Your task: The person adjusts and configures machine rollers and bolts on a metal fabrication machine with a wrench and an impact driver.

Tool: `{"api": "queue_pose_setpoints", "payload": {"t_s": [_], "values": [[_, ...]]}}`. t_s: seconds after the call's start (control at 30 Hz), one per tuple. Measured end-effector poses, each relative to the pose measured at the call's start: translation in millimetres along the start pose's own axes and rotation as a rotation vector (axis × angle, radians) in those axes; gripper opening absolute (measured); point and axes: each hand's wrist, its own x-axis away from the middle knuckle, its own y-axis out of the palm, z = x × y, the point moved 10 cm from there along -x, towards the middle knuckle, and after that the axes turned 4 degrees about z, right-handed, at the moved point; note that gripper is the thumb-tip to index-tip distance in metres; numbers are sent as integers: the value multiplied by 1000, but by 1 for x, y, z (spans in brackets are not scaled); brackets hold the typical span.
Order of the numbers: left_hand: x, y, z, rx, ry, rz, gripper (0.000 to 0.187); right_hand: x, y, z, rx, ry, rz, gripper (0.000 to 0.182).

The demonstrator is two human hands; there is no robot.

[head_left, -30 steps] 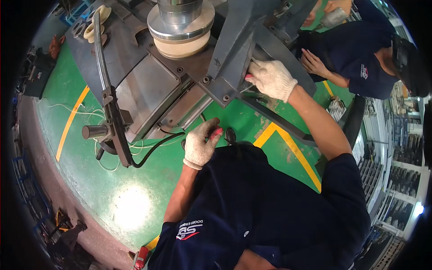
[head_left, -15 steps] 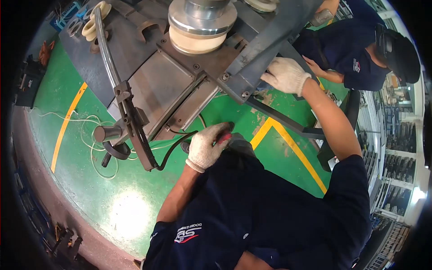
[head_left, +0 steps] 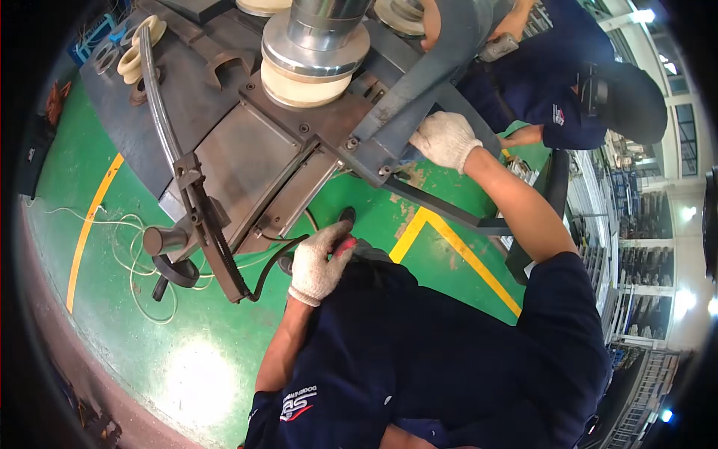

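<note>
My left hand (head_left: 318,263), in a white knitted glove, is in front of my body below the machine. Its fingers are curled round something red (head_left: 345,245), too small to make out. My right hand (head_left: 446,141), also gloved, rests against the edge of the grey metal arm (head_left: 400,112); its bent fingertips are partly hidden and what they grip is unclear. Left of it, a steel roller (head_left: 318,56) stands above a cream roller (head_left: 303,84) on the machine bed. A curved, shiny tube (head_left: 158,105) runs down to a toothed bar (head_left: 218,239).
A co-worker (head_left: 550,82) in a dark cap leans in at the upper right, hands near the machine. A round handle (head_left: 178,271) juts out at the lower left. A thin hose (head_left: 133,277) loops across the green floor (head_left: 112,329). Racks (head_left: 643,254) stand at right.
The view has shifted, so the machine and both my hands appear further left and most of the scene lower. The co-worker's head also appears further left. Both my hands keep much the same pose.
</note>
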Motion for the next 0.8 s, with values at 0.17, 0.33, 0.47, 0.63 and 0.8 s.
{"api": "queue_pose_setpoints", "payload": {"t_s": [0.17, 0.33, 0.47, 0.63, 0.8], "values": [[-5, -2, -5, 29, -13, 18, 40, 7, -12, -16, -54, -205, 198, 42], [-13, -5, 4, 14, -2, 23, 38, 3, -21, -5, -158, -36, 171, 44], [-15, 2, -1, 46, -8, 17, 38, 2, 3, -6, -44, -51, 93, 43], [-16, 1, 11, -3, -27, -51, 39, 8, -25, -2, -225, -62, 191, 37], [-18, 2, 5, 23, 0, 0, 38, -3, 9, 0, -11, -69, -19, 32]]}}
